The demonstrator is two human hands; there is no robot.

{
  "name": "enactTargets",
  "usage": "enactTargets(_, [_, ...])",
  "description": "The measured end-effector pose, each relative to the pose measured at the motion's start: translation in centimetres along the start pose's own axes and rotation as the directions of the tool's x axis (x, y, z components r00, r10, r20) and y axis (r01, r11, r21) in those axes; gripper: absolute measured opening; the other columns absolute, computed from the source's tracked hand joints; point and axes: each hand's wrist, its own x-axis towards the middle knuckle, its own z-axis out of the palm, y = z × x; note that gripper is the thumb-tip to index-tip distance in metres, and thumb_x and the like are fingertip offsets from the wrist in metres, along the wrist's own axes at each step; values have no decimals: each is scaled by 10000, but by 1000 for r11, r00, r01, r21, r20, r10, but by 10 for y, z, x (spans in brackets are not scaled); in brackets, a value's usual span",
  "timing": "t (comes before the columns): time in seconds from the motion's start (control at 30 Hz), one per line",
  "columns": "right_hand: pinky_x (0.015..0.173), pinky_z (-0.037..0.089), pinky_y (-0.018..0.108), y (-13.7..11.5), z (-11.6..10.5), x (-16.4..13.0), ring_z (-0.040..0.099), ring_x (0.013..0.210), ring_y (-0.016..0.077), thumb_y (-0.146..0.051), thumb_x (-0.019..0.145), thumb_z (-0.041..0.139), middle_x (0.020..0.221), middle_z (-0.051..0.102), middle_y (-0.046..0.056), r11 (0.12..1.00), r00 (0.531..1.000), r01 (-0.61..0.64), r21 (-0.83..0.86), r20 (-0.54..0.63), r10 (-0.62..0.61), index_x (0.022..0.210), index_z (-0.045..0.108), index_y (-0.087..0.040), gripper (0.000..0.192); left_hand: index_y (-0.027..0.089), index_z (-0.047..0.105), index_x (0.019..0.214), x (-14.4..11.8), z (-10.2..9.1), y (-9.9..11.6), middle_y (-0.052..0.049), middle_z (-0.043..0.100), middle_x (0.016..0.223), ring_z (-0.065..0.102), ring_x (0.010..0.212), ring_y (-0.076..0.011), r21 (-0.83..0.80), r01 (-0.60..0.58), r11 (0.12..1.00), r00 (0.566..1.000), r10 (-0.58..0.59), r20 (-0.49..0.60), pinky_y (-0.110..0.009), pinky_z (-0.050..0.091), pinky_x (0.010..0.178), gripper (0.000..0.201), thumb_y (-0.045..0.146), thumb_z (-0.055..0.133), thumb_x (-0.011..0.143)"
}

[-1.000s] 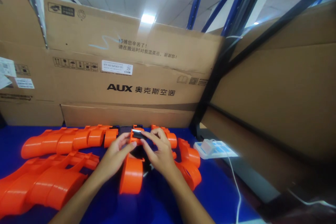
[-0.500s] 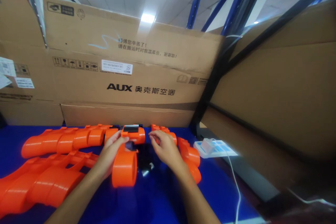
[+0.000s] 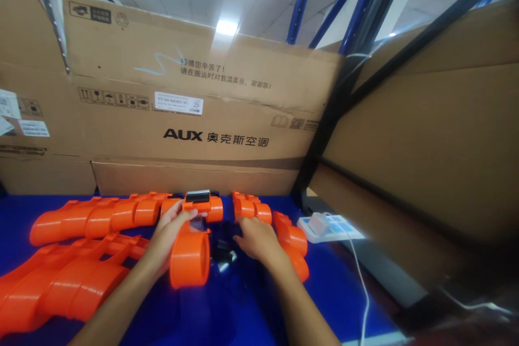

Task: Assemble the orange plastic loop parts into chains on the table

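Note:
My left hand (image 3: pixel 168 238) grips an orange plastic part (image 3: pixel 192 248), a fat cylinder with a bracket on top that carries a small black and silver insert (image 3: pixel 198 196). The part is held just above the blue table (image 3: pixel 243 308). My right hand (image 3: pixel 255 239) is lowered to the table, fingers curled over small black pieces (image 3: pixel 225 251) lying beside the part; whether it holds one is hidden. Orange curved shells (image 3: pixel 290 246) lie just right of that hand.
Long rows of orange shell parts (image 3: pixel 97 219) fill the table's left side, with more (image 3: pixel 52 286) near me. A cardboard box wall (image 3: pixel 194 119) stands behind. A white power strip (image 3: pixel 330 228) with a cable lies right, by a dark shelf post (image 3: pixel 324 140).
My right hand let go of the top of the orange part and dropped to the black pieces on the table. My left hand kept the part and shifted it slightly left.

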Motion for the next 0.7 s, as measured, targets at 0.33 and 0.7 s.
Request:
enactTargets(0.33, [748,420,312,-3,0,-1,653,979,266,-176,827,610,1030,694,91,993,997,65,96,-41,-61,1014,609,-221,192,181,645,1062,-1,2,1,-58,774,892,661,516,-137,8,-2,1000,1000,2,27,-240,524,544,367,315,776,747])
enactTargets(0.7, [489,555,264,-29,9,10,698,566,162,-458,947,520,797,606,-37,255,950,303,918,-311,-11,1106,405,-259,280,178,631,1151,-2,4,-2,-113,744,1060,714,601,-182,64,-39,997,997,35,64,-285,571,561,485,383,793,743])
